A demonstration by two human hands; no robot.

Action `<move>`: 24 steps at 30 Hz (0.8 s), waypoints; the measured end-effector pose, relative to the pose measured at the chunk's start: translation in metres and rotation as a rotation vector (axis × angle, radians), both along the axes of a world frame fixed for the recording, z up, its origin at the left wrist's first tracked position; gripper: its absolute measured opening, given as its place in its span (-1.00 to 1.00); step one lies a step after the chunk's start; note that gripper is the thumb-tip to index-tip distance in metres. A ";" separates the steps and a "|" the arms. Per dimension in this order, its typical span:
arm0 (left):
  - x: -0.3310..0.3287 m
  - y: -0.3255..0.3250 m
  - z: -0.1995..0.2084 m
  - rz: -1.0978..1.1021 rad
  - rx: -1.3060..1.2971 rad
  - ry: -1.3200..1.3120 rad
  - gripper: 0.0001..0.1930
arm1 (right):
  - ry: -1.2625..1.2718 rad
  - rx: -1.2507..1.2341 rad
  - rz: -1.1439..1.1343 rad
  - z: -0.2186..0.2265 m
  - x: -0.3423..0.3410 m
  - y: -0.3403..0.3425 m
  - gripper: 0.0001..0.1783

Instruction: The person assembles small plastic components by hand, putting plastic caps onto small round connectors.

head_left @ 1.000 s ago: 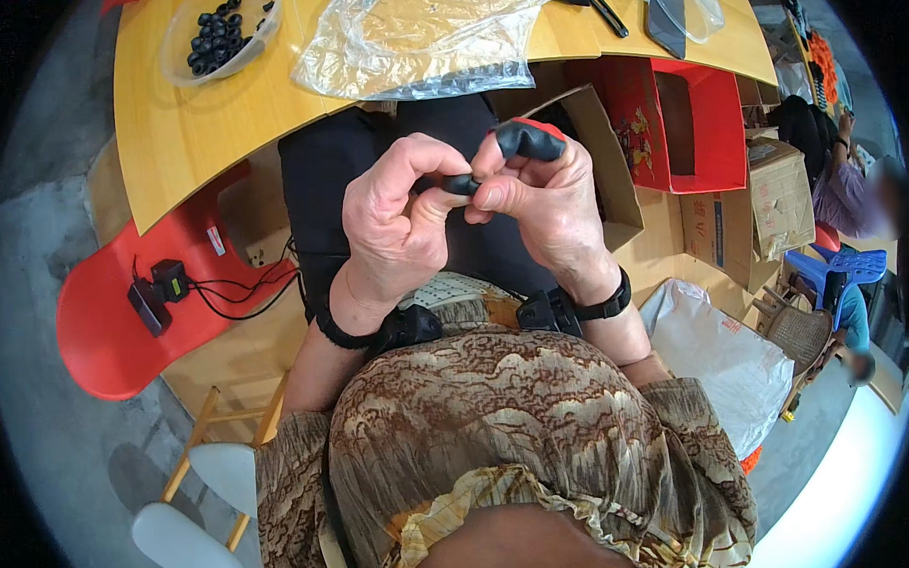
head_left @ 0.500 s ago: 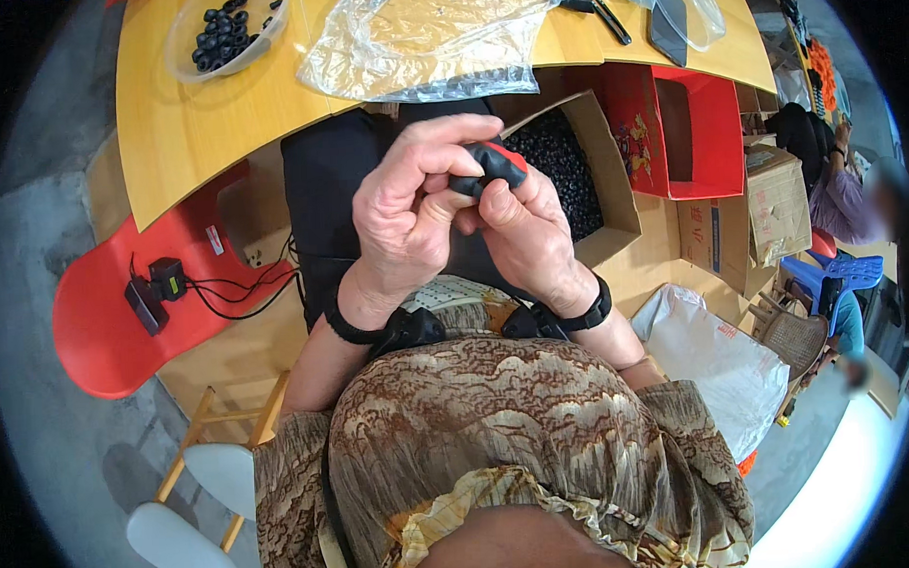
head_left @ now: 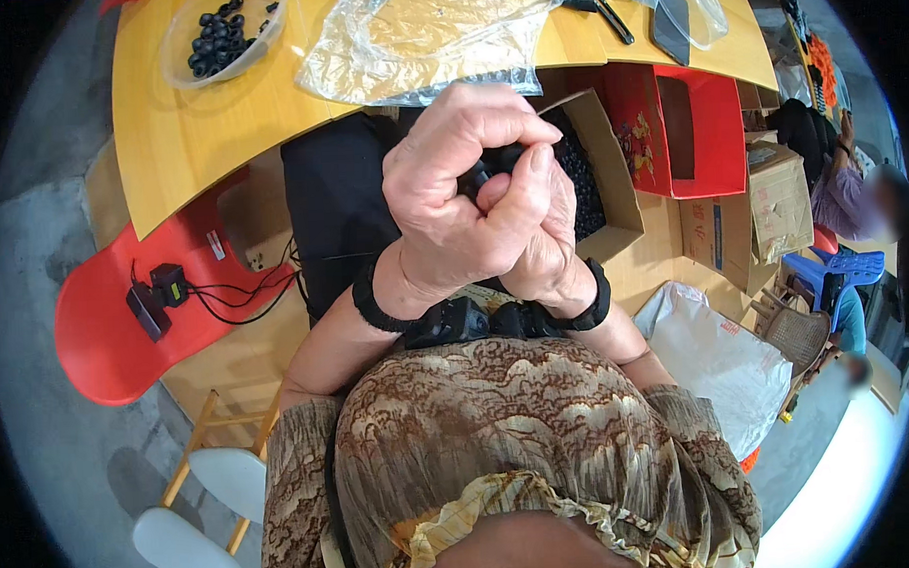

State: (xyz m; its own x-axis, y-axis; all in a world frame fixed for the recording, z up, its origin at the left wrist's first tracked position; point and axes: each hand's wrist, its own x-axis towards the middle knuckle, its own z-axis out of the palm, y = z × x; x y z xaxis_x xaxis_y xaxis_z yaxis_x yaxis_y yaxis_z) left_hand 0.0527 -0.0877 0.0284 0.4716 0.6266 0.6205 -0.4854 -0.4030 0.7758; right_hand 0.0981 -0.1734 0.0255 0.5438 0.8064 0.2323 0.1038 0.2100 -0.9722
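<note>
Cupping L hand (head_left: 451, 189) over R hand (head_left: 547, 256), fingers curled in close, w/ a small black item (head_left: 505, 160) partly hidden betw. them, above the lap; can't tell which of the hands grips it. Clear round plastic tub (head_left: 174, 71) of small black parts (head_left: 216, 44) on yellow wooden surface (head_left: 204, 142), far L; open brown cardboard box (head_left: 624, 213) near R hand.

Scanning the table (head_left: 189, 143) from the left end: spotting a bowl (head_left: 178, 43), beads (head_left: 218, 44) inside, then a bag (head_left: 417, 65) across the near edge, cutter (head_left: 610, 16) further right, phone (head_left: 669, 36) nearer the right end. Dropping below: catching a carton (head_left: 619, 168), box (head_left: 645, 142) just right, chair (head_left: 105, 306) by the table's left corner.
</note>
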 end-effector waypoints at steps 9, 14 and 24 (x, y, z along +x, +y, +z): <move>0.005 0.011 -0.017 0.165 -0.240 0.127 -0.96 | -0.140 0.056 -0.069 -0.012 0.005 0.034 -0.82; -0.017 0.014 -0.017 -0.226 -0.370 0.232 -0.85 | 0.762 0.087 0.166 -0.017 0.013 0.019 -0.77; -0.033 0.004 -0.010 0.127 0.124 0.235 -0.79 | 0.725 0.131 0.218 -0.006 0.004 -0.002 -0.73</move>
